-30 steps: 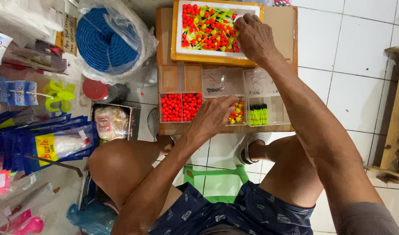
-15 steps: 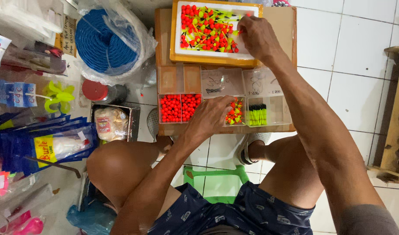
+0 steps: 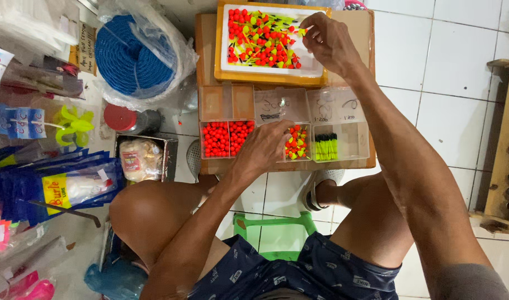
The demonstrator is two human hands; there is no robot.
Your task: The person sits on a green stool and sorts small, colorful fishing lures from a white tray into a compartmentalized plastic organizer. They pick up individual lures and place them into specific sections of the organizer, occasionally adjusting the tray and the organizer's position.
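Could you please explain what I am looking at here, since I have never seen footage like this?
The view comes from a camera on a person's head, looking down at their own bare hands and knees. The right hand pinches a small piece over a white tray of red and yellow-green floats. The left hand rests on a clear compartment box, at the section of mixed pieces; other sections hold red beads and yellow-green tubes. Both sit on a cardboard box. To the left lie a bagged blue rope coil and blue packets.
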